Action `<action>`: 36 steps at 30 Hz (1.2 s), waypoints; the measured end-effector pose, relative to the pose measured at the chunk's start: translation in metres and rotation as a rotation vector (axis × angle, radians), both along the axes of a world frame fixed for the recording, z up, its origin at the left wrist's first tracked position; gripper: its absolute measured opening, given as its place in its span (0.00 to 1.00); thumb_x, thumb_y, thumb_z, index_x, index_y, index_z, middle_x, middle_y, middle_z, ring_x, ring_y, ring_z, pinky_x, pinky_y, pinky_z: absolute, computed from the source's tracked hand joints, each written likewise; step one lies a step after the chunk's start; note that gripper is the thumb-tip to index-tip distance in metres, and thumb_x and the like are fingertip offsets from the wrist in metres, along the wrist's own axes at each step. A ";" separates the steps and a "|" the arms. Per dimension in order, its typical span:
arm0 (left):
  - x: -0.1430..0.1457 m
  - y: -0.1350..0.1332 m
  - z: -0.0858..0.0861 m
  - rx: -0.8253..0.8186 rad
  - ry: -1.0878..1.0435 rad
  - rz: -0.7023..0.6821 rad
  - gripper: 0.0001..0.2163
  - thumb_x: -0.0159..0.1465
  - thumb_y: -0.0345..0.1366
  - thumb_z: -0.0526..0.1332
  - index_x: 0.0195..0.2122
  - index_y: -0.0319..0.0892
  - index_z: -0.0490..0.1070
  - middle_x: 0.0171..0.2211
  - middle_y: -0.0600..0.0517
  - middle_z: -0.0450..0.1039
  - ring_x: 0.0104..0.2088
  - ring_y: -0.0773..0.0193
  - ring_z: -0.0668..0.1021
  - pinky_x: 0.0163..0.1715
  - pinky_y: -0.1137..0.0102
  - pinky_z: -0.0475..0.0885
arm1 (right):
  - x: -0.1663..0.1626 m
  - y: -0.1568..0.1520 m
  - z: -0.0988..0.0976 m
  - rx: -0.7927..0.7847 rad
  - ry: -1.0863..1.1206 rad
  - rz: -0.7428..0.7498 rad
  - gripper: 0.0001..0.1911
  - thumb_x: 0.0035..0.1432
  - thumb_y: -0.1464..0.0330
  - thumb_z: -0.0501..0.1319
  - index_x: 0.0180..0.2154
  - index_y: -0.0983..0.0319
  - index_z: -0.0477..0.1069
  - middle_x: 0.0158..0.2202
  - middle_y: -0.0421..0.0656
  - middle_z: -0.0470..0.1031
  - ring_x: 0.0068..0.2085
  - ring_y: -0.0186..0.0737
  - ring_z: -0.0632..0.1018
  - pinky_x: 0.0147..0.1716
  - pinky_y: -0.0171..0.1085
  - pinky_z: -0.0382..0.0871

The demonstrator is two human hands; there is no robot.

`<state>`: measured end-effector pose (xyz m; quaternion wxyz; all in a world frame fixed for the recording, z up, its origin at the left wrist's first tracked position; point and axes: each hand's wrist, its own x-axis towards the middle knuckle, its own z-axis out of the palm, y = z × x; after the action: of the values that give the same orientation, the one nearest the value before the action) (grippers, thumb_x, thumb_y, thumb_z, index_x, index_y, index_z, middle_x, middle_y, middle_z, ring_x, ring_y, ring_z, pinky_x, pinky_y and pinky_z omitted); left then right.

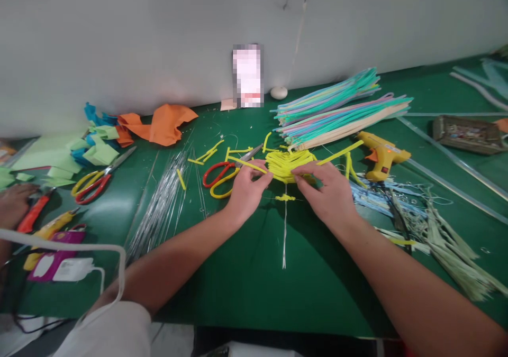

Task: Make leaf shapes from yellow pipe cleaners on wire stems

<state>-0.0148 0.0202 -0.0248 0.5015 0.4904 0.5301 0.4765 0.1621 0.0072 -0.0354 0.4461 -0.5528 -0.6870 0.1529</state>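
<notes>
while the left hand (248, 188) pinches a yellow pipe cleaner (254, 167) between thumb and index finger, the right hand (323, 188) has thumb and index nearly closed on the lower edge of the folded yellow pipe-cleaner bundle (289, 161); exact strand there is unclear; bundle sits between both hands, over the green table (246, 283); twisted wire stem (284, 235) runs below it toward the near edge, small yellow tuft (284, 198) on its upper part; red-and-yellow scissors (226, 164) lie just beside the left hand; yellow glue gun (383, 158) right of the right hand, near the multicolour pipe-cleaner bundles (341, 113).
</notes>
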 end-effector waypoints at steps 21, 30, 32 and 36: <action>0.003 -0.001 0.002 -0.217 -0.294 0.018 0.09 0.57 0.32 0.66 0.35 0.38 0.66 0.28 0.51 0.75 0.29 0.63 0.81 0.27 0.71 0.77 | -0.006 -0.005 0.004 -0.060 0.059 -0.058 0.06 0.53 0.67 0.62 0.32 0.57 0.79 0.33 0.43 0.80 0.37 0.45 0.76 0.40 0.46 0.69; -0.002 0.003 -0.005 -0.079 -0.320 0.060 0.15 0.52 0.37 0.71 0.35 0.40 0.66 0.29 0.52 0.76 0.28 0.64 0.81 0.27 0.71 0.77 | -0.008 -0.011 0.014 -0.005 0.065 -0.103 0.04 0.53 0.67 0.63 0.30 0.57 0.78 0.33 0.42 0.80 0.39 0.45 0.76 0.42 0.46 0.68; -0.004 0.005 -0.008 -0.027 -0.351 0.084 0.16 0.52 0.38 0.71 0.34 0.40 0.66 0.30 0.52 0.76 0.29 0.65 0.81 0.27 0.71 0.77 | -0.010 -0.013 0.017 -0.034 0.128 -0.108 0.04 0.53 0.66 0.64 0.29 0.57 0.79 0.31 0.42 0.79 0.34 0.42 0.75 0.38 0.44 0.69; -0.004 0.006 -0.006 0.044 -0.429 0.152 0.14 0.53 0.37 0.71 0.32 0.41 0.65 0.30 0.54 0.75 0.29 0.66 0.80 0.27 0.73 0.77 | -0.014 -0.016 0.022 -0.261 0.393 -0.100 0.07 0.51 0.63 0.65 0.32 0.58 0.79 0.27 0.40 0.76 0.24 0.34 0.70 0.27 0.38 0.66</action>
<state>-0.0190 0.0263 -0.0304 0.5544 0.3474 0.4361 0.6179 0.1483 -0.0092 -0.0136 0.5031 -0.5987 -0.5332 0.3226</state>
